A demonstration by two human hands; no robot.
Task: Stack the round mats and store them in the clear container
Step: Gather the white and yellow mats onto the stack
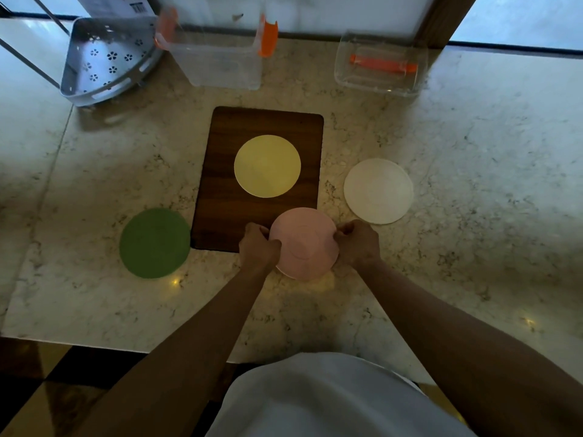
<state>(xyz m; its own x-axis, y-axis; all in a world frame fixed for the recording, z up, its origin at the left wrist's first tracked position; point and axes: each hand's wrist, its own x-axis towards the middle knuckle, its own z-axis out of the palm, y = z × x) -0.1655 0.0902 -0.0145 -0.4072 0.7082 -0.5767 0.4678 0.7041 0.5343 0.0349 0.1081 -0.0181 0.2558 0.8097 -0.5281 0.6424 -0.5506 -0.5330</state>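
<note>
Both hands, left hand and right hand, pinched the pink mat at the wooden board's near edge; nothing was stacked or stored yet.

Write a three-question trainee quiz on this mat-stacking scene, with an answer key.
1. True or false: the yellow mat lies on the wooden board.
2. Which mat do the left hand and right hand hold? A green, B pink, C white.
3. Fill in: the clear container at the back has ______ clips.

Key
1. True; it lies fully on the board.
2. B; both hands grip the pink mat at its edges, while the green mat and white mat lie apart on the counter.
3. Orange.
</note>
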